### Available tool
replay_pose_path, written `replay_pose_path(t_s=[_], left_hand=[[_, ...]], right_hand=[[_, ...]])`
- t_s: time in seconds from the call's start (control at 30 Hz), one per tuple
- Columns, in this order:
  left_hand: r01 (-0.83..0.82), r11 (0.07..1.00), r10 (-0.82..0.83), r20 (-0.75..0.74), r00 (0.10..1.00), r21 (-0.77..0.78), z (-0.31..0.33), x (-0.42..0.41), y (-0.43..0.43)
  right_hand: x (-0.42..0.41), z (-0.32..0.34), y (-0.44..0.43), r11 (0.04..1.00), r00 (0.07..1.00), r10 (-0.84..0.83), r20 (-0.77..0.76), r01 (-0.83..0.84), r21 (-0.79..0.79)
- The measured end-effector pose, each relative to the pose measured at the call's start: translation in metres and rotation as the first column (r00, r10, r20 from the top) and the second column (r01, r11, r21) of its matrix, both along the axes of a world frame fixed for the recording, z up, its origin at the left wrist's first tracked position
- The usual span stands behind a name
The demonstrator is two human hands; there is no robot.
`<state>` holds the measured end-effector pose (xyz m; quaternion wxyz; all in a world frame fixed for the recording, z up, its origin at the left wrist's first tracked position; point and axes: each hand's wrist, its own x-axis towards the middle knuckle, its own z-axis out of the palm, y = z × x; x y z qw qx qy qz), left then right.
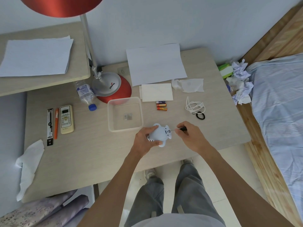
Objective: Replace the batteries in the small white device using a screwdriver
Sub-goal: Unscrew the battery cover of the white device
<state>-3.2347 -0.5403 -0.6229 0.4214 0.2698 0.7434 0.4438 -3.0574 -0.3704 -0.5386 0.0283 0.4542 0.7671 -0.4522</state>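
Observation:
The small white device (159, 133), rounded with stubby limbs, rests on the table (85, 154) near its front edge. My left hand (145, 140) grips it from the left side. My right hand (188, 135) holds a thin screwdriver (177, 129) with a black handle; its metal tip touches the device's right end. Three batteries (161, 105), two orange and one darker, lie side by side behind the device. A clear plastic tub (125, 114) with a small transparent piece inside stands just left of them.
A red-based desk lamp (111, 86), a lying water bottle (85, 94), a remote control (66, 119) and pens sit at the left. Paper sheets (155, 64), tissues, a coiled white cable (195, 106) and a black hair tie (200, 115) lie behind. A bed stands at the right.

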Motion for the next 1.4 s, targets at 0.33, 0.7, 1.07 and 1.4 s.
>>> replay_pose_path(t_s=[0.33,0.7,1.07,1.4], left_hand=[[0.011,1.0,-0.011,0.009,1.0,-0.01,-0.001,-0.002,0.001],[0.034,0.999,-0.035,-0.096,0.995,-0.019,-0.001,0.003,0.0],[0.047,0.998,-0.053,-0.158,0.986,-0.038,0.004,0.005,-0.001],[0.05,0.998,-0.058,-0.204,0.977,-0.043,0.004,0.005,-0.007]], right_hand=[[-0.004,-0.003,-0.005,0.997,0.998,0.028,-0.063,-0.023,0.073],[-0.004,-0.003,-0.008,0.993,0.995,0.015,-0.103,-0.002,0.122],[0.042,-0.017,0.025,0.897,0.976,-0.21,-0.05,0.213,0.388],[0.054,-0.045,0.032,0.908,0.955,-0.274,0.113,0.218,0.359]])
